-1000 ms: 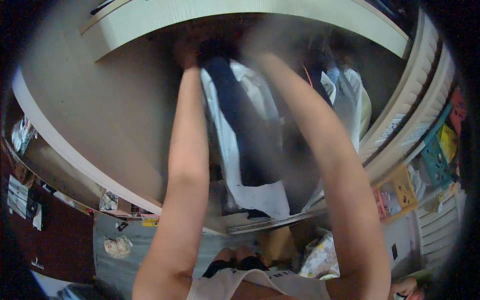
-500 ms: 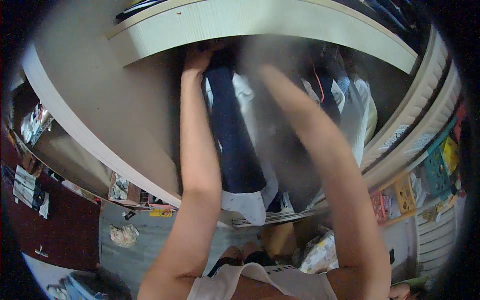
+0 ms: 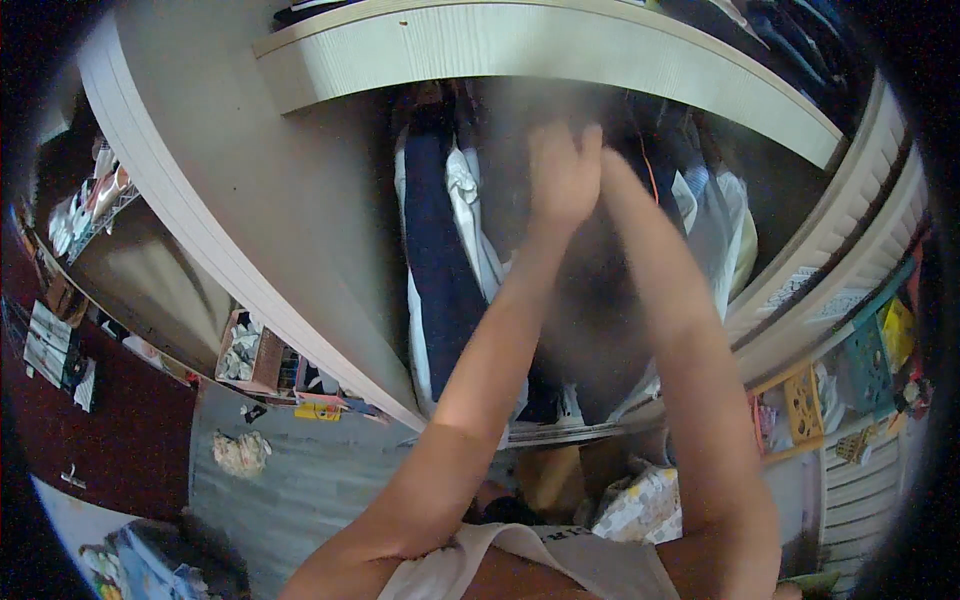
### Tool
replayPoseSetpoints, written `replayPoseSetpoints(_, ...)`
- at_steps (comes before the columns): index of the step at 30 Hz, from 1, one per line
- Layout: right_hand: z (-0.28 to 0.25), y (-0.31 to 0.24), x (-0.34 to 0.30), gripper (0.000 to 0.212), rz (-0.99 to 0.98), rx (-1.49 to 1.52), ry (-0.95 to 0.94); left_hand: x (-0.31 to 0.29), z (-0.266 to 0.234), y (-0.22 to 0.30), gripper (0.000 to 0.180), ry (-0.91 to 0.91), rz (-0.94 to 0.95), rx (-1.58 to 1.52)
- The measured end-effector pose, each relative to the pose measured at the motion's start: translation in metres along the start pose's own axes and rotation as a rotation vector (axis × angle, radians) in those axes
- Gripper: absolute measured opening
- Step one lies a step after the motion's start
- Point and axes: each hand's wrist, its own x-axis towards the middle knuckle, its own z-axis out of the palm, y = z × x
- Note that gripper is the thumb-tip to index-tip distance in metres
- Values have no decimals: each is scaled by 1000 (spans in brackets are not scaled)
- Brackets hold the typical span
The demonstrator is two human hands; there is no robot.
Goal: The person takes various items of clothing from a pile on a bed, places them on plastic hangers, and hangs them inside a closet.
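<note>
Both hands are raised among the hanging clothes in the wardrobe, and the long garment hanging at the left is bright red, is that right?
Not quite. The head view shows both hands raised among the hanging clothes, but the long garment hanging at the left is dark navy blue, not bright red, with a white garment beside it.

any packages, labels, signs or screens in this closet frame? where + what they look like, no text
Flat yellow package: on the grey floor by the wardrobe's foot, small rectangle, yellow with an orange edge.
Patterned bag: on the floor below the hanging clothes, crumpled, white with yellow and grey print.
Papers: far left, pale sheets with dark print, too small to make out.
No screens or signs show.
</note>
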Motion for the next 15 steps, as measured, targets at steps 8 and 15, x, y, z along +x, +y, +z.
replayPoseSetpoints(8, -46, 86, -31, 48, 463, -360, -17, -1, -7, -104, 48, 43, -416, 116)
replayPoseSetpoints(15, 77, -10, -76, 59, 7, 537, -304, -36, -6, -104, 48, -236, -313, 202)
